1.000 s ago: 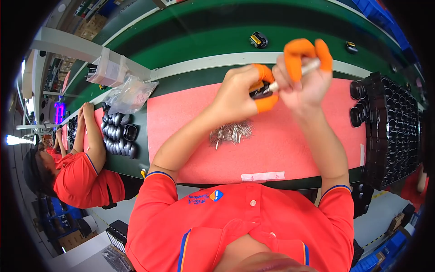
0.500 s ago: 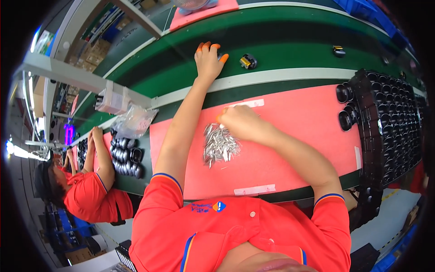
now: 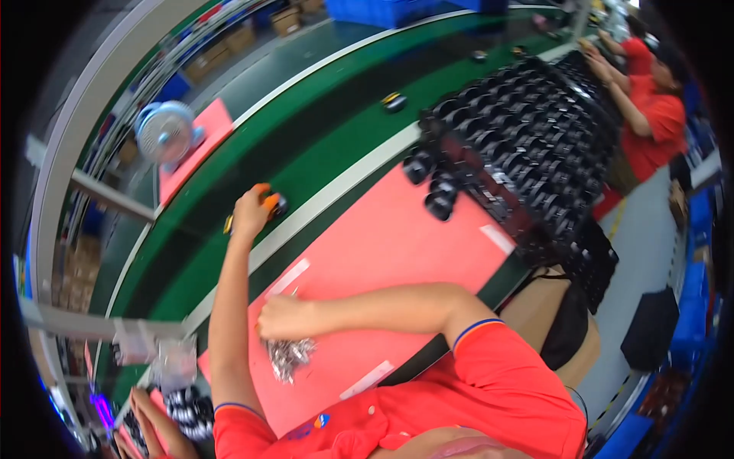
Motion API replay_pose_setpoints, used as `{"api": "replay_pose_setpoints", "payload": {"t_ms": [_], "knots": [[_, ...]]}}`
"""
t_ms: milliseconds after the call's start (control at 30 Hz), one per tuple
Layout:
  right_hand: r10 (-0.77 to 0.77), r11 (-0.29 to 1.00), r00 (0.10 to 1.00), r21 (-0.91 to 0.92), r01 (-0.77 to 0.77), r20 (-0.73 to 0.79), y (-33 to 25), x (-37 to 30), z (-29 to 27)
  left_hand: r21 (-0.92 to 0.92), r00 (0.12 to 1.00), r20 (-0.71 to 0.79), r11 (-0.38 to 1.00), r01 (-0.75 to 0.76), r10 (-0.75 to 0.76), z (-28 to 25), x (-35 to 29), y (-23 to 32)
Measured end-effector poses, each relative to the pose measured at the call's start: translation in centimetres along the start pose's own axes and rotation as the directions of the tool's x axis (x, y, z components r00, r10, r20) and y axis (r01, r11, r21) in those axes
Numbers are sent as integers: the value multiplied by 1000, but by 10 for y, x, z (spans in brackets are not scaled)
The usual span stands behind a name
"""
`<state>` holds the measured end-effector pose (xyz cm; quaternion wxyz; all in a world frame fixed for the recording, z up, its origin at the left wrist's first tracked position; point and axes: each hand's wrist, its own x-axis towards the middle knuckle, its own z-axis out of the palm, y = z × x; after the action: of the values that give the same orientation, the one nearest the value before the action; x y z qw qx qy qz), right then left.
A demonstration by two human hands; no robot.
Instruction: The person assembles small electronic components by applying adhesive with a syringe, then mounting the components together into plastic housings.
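Observation:
My left hand reaches over the green conveyor belt, orange covers on its fingertips. Its thumb and fingers are closed at a small rounded black part, slightly blurred. A bit of yellow from another part shows on the hand's other side. Over the salmon-pink mat, my right hand is curled closed at the upper edge of a pile of small silver metal pins. Its fingertips are hidden, so what they hold does not show.
Black trays of rounded black housings stand right of the mat, loose black housings beside them. Farther along the belt lies a black-and-yellow part. A blue fan stands beyond it. Co-workers sit at both sides.
The view has swung to the right, bringing the trays and a far co-worker in. My left hand now meets the part that lay to its right. My right hand stays at the pins.

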<state>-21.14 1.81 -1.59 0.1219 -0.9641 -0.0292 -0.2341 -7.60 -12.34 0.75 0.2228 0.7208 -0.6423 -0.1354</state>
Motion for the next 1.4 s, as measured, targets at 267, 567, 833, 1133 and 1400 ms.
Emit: {"api": "replay_pose_setpoints", "payload": {"t_ms": [267,567,833,1133,1400], "knots": [[-41,994,998,-97,45,42,1,1,-4,-357,981,171,934,-23,90,-1,8,-4],[-3,999,998,-52,6,60,5,-2,1,-592,996,-81,803,-64,20,-25,-76,-7],[65,976,988,197,-92,142,17,1,-35,-410,982,-186,910,-55,-24,-38,-177,-37],[297,766,950,572,-294,91,32,-18,-80,-226,914,-361,934,-278,185,-27,-199,-21],[633,438,760,743,-506,145,38,-21,-55,-215,902,-379,928,-305,208,-14,-200,-30]]}}
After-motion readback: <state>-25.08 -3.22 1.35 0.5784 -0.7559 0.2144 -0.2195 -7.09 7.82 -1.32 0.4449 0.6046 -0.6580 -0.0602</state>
